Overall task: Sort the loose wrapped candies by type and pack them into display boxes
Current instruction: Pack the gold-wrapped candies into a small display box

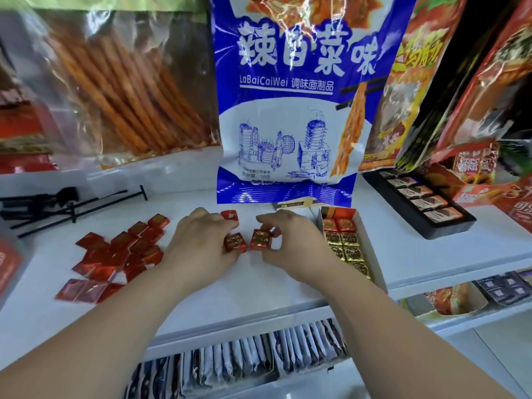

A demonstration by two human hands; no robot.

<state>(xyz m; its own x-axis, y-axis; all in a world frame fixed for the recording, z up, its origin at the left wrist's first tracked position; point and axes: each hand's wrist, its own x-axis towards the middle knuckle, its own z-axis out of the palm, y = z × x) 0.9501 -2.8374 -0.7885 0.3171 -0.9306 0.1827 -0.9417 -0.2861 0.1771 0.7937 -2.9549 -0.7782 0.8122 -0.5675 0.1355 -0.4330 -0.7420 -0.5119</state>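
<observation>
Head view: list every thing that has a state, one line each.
Left hand: fingers pinching a red candy.
Right hand: fingers pinching another red candy.
Display box: open, partly filled with gold and red candies.
Red candy pile: loose on the shelf.
Black tray: open, filled.

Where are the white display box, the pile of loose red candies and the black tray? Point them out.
white display box (372,249): head view, on its right inner wall.
pile of loose red candies (121,254): head view, on a wrapper mid-pile.
black tray (449,228): head view, on its near rim.
</observation>
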